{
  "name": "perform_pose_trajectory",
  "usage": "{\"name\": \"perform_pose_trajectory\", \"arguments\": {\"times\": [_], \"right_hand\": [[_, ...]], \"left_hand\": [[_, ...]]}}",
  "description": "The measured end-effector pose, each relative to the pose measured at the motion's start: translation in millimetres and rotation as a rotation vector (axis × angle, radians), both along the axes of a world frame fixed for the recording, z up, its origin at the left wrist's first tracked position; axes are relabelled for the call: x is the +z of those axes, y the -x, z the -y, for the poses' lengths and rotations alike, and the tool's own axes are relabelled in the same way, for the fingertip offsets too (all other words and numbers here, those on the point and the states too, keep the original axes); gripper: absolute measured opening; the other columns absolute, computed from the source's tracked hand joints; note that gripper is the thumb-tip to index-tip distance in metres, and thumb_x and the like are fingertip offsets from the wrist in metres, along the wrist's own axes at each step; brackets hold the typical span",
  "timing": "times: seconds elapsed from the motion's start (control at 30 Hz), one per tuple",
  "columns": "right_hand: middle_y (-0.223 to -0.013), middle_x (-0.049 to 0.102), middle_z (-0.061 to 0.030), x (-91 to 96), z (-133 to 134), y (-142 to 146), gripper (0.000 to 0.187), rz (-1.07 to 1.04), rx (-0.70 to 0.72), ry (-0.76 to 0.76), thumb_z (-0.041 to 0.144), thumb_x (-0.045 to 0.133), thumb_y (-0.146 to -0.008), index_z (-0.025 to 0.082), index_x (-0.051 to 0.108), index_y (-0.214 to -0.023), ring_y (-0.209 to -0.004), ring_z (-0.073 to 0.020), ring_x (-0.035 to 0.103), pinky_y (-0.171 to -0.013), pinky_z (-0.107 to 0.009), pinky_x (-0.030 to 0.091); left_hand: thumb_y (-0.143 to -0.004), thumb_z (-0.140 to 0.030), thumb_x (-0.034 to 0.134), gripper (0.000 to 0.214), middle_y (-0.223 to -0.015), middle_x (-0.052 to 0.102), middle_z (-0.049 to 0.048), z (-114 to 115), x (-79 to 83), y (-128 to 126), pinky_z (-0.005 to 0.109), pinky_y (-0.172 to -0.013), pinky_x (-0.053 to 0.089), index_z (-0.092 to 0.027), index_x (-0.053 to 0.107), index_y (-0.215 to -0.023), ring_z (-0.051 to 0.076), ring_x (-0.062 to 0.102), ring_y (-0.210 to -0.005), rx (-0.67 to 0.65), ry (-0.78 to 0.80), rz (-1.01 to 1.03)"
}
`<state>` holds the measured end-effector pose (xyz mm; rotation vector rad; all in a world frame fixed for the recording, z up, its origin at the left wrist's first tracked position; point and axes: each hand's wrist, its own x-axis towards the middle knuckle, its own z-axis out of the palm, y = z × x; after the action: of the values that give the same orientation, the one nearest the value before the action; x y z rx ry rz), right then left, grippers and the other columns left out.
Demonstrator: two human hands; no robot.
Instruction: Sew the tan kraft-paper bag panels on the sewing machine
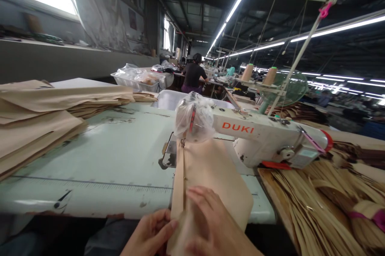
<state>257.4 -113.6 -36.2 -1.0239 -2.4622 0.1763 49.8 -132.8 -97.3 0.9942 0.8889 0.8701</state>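
Note:
A tan fabric panel [219, 176] lies under the needle of a white sewing machine [252, 136] and hangs over the table's front edge. Along its left side runs a folded strip [179, 172], which passes beneath the presser foot [183, 143]. My left hand [156, 230] pinches the strip's left edge near the front of the table. On the panel just right of the strip, my right hand [210, 220] holds the cloth, which bunches up and blurs between thumb and fingers. Clear plastic [195, 117] wraps the machine's head.
Stacked tan panels [39, 115] cover the left of the pale green table [120, 148]. At right, bundles of tan strips [327, 208] lie on a wooden board. Behind stand a white bin [170, 97], thread cones [247, 72], a fan [288, 87] and a seated person [194, 73].

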Motion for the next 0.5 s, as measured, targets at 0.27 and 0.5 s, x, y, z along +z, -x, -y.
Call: {"name": "perform_pose_trajectory", "arguments": {"times": [0.27, 0.5], "right_hand": [[-0.13, 0.064, -0.0059, -0.4, 21, 9, 0.039, -0.176, -0.037, 0.266, 0.016, 0.036, -0.1, 0.018, 0.057, -0.133, -0.124, -0.0189, 0.058, -0.112, -0.035, 0.041], [-0.087, 0.065, -0.0011, 30.6, 7, 8, 0.041, -0.118, -0.169, 0.522, 0.039, 0.031, -0.109, 0.02, 0.06, -0.087, -0.081, -0.0164, 0.061, -0.073, -0.028, 0.04]], "left_hand": [[-0.08, -0.071, 0.065, 0.058, -0.06, 0.067, 0.0063, -5, 27.2, 11, 0.021, -0.044, 0.047, -0.013, 0.064, -0.08, 0.017, 0.064, -0.047, -0.057, 0.057, -0.003], [-0.075, -0.074, 0.068, 0.063, -0.081, 0.076, 0.0105, 0, 15.5, 13, 0.027, -0.063, 0.058, -0.013, 0.074, -0.086, 0.024, 0.073, -0.073, 0.04, 0.007, -0.273]]}}
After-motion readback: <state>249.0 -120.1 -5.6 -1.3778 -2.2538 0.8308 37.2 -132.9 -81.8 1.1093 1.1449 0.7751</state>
